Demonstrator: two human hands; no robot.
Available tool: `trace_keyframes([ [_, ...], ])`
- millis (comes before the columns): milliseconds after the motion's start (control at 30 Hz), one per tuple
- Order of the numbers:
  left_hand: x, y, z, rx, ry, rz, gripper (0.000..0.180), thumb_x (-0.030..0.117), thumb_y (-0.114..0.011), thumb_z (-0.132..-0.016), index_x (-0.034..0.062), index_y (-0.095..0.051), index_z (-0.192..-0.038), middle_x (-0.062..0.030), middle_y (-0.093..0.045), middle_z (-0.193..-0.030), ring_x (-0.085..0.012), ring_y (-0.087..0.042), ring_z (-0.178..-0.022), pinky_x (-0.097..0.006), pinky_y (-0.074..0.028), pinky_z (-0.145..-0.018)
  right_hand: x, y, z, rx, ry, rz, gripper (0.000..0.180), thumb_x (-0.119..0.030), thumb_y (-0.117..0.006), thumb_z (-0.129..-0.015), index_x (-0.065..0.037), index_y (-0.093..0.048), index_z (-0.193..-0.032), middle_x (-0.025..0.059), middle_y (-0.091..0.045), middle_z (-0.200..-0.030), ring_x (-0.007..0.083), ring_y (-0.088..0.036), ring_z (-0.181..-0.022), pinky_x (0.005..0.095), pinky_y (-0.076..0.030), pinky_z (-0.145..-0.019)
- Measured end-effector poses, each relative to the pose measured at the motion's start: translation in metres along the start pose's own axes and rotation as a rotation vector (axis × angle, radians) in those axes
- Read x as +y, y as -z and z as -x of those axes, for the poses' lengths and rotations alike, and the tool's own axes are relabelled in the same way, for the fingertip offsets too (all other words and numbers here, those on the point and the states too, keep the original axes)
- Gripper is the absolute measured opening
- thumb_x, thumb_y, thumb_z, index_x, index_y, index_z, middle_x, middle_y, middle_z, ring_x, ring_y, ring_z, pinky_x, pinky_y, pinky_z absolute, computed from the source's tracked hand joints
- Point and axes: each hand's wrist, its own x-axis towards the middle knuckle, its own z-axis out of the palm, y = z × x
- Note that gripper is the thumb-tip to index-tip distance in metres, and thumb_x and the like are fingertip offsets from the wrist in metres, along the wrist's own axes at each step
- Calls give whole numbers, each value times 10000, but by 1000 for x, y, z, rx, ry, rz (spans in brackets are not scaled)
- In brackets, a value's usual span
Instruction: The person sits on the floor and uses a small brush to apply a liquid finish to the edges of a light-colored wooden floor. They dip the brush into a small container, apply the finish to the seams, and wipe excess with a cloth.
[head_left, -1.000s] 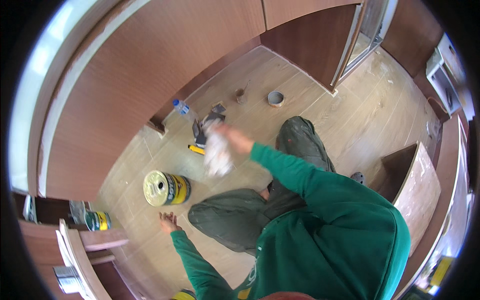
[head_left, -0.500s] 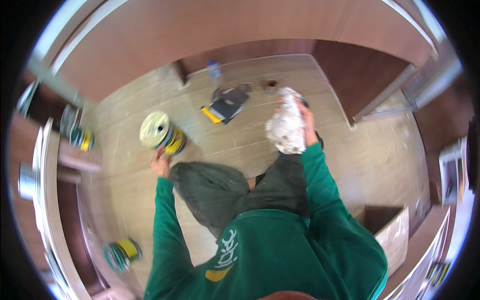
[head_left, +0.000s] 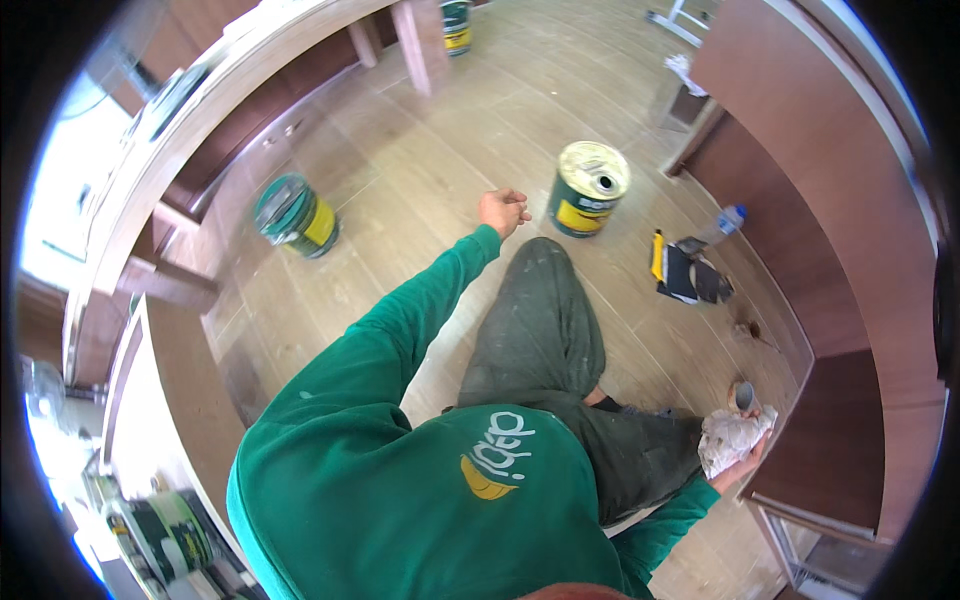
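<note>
Green-sleeved hands spread wide, left loosely curled, right clutching whitish cloth.

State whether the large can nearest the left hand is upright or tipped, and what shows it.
Upright: the can stands base-down on the floor, its pale round top facing up and coloured side below.

Your crumpled off-white cloth and the large closed-topped can.
You have the cloth bunched and creased in your right hand, low on your right side. The can stands upright on the floor near your left hand, not touching it; its sides are dark green and yellow, its pale top pierced by a dark round opening.
</note>
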Motion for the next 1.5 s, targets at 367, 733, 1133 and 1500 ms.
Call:
trace_keyframes([
  [367,-42,238,21,568,253,-12,152,123,-649,-912,-7,-712,-960,-106,-687,-745,-212,-674,-567,-344,-530,-466,1,-23,-31,-31,-72,30,422,-407,-496,-1061,-38,-621,-1220,76,-668,-1094,218,-622,-1011,391,-490,-939],
  [733,30,622,-21,569,2,-2012,291,237,-664,-871,177,-687,-1155,-59,-745,-1040,-251,-748,-864,-390,-595,-708,-2,-9,-24,132,-24,65,421,-390,-499,-1051,-24,-642,-1199,94,-715,-1017,229,-680,-887,389,-572,-803],
  [1133,65,596,-28,707,-10,-1169,398,399,-618,-870,50,-785,-967,-158,-751,-803,-277,-737,-798,-408,-553,-788,-10,-40,-33,101,-139,133,437,-423,-495,-1036,-18,-645,-1104,113,-689,-899,229,-663,-774,370,-558,-693],
  [1500,25,84,34,2,-428,-452,355,91,-677,-850,57,-707,-1202,-150,-747,-1082,-261,-729,-973,-371,-566,-888,7,-49,-85,173,-182,725,391,-396,-558,-1038,-17,-630,-1101,64,-662,-878,178,-633,-702,322,-525,-589],
])
